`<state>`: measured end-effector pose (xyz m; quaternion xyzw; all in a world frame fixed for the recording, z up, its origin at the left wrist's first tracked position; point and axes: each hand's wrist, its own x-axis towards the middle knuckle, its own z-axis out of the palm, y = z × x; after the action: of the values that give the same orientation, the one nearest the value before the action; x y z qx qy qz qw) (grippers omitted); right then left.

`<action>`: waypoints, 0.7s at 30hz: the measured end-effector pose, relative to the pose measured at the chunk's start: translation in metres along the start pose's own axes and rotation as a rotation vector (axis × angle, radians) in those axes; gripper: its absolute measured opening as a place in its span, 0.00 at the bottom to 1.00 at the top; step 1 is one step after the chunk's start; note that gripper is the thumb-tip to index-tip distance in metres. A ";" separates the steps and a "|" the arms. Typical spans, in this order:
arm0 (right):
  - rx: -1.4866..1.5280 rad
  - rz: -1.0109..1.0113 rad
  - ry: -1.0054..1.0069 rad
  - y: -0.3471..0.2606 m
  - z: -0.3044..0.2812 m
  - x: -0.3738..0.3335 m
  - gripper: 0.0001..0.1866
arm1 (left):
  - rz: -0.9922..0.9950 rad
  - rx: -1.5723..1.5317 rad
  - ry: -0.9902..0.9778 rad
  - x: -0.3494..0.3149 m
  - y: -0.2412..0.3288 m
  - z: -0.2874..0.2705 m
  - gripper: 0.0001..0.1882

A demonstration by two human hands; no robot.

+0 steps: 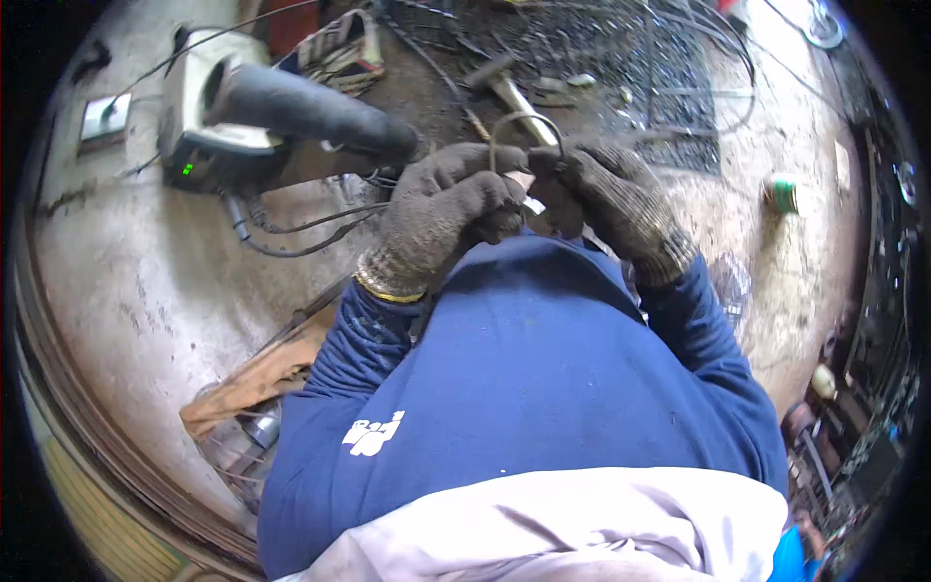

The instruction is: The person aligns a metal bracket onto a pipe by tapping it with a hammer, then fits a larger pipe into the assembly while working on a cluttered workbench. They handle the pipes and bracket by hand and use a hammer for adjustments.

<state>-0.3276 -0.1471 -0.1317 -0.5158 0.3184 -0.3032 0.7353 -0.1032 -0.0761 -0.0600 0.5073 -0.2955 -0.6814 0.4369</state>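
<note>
Both of my hands wear dirty grey knit gloves and meet in front of my chest. Between them arches a thin bent metal rod point(514, 116), like an open ring. My left hand point(441, 199) is closed round one end of it, with fingers curled. A small white piece point(533, 206) shows by its fingertips; I cannot make out what it is. My right hand point(621, 194) pinches the other end of the rod. Just beyond the rod lies a hammer point(524, 109) with a dark head and a pale handle.
A boxy white-and-black machine point(228, 145) with cables stands at left, a thick dark pipe point(301, 112) beside it. A dark metal grate point(669, 87) with cables lies ahead. At right stands a green spool point(782, 194). A wooden board point(262, 373) lies lower left; clutter lines the right edge.
</note>
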 end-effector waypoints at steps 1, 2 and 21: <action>-0.111 -0.025 0.003 0.004 -0.004 0.001 0.23 | 0.002 0.025 0.003 -0.004 0.004 -0.003 0.17; -0.066 0.000 0.031 0.000 -0.006 0.000 0.24 | 0.021 0.036 0.025 -0.010 0.007 -0.011 0.17; -0.146 0.038 0.402 0.030 -0.010 -0.001 0.21 | 0.649 -0.469 0.267 -0.018 0.026 -0.205 0.10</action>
<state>-0.3320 -0.1435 -0.1631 -0.4907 0.4894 -0.3621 0.6234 0.1013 -0.0631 -0.0939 0.3587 -0.2178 -0.4857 0.7668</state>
